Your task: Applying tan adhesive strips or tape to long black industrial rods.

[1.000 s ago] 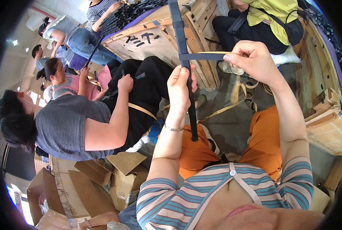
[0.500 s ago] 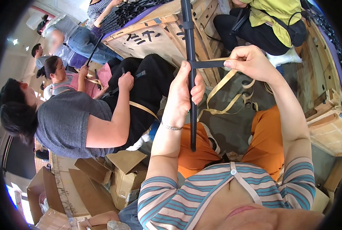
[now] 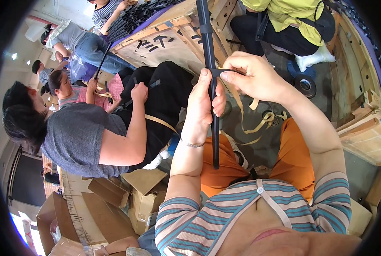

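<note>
My left hand (image 3: 200,104) is closed around a long black rod (image 3: 216,145), which stands nearly upright in front of me, leaning slightly left at its top. A black band (image 3: 205,29) circles the rod higher up. Just above my left fingers, a short black tape strip (image 3: 226,70) runs from the rod to my right hand (image 3: 252,74). Thumb and forefinger of that hand pinch the strip close to the rod. Below hangs a curling yellowish backing strip (image 3: 265,121), its upper part partly hidden by my right hand.
A co-worker in a grey shirt (image 3: 83,130) sits close on my left. Another in a yellow top (image 3: 280,17) sits ahead, right. Wooden crates (image 3: 156,40) stand ahead and at right. A black tape roll (image 3: 305,85) lies on the floor; cardboard boxes (image 3: 145,205) are at lower left.
My right hand has moved left toward the rod, and the tape's free length is shorter and curved. The yellowish backing strip hangs lower, apart from the tape. My left hand stays put.
</note>
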Motion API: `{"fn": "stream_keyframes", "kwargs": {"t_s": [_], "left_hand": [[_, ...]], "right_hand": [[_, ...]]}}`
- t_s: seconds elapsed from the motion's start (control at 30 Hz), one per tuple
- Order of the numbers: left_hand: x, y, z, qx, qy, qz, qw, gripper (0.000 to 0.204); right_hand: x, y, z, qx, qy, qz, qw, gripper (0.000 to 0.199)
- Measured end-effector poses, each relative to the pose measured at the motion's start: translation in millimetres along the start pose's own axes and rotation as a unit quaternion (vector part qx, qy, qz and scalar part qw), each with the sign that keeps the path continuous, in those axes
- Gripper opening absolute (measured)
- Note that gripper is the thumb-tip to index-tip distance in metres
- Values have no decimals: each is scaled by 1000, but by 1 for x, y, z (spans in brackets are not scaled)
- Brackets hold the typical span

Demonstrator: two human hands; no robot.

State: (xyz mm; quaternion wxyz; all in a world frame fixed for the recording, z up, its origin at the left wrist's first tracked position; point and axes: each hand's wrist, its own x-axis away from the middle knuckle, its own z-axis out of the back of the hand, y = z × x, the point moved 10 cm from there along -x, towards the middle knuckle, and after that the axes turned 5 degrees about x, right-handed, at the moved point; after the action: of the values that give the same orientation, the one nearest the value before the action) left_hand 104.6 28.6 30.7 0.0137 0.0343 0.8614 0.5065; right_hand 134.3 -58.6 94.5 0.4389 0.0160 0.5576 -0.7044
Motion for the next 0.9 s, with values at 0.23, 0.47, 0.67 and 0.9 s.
{"fn": "stream_keyframes", "kwargs": {"t_s": [0.23, 0.47, 0.67, 0.9], "left_hand": [[5, 4, 3, -10, 17, -4, 1000, 56], [31, 6, -66, 47, -219, 7, 975, 62], [33, -9, -86, 337, -386, 148, 846, 62], [23, -13, -63, 289, -285, 84, 910, 61]], "right_hand": [[-1, -13, -1, 65, 3, -53, 996, 18], [-11, 117, -38, 236, -19, -86, 968, 19], [-16, 28, -37, -467, -128, -120, 867, 32], [-24, 1, -42, -435, -122, -83, 888, 30]]}}
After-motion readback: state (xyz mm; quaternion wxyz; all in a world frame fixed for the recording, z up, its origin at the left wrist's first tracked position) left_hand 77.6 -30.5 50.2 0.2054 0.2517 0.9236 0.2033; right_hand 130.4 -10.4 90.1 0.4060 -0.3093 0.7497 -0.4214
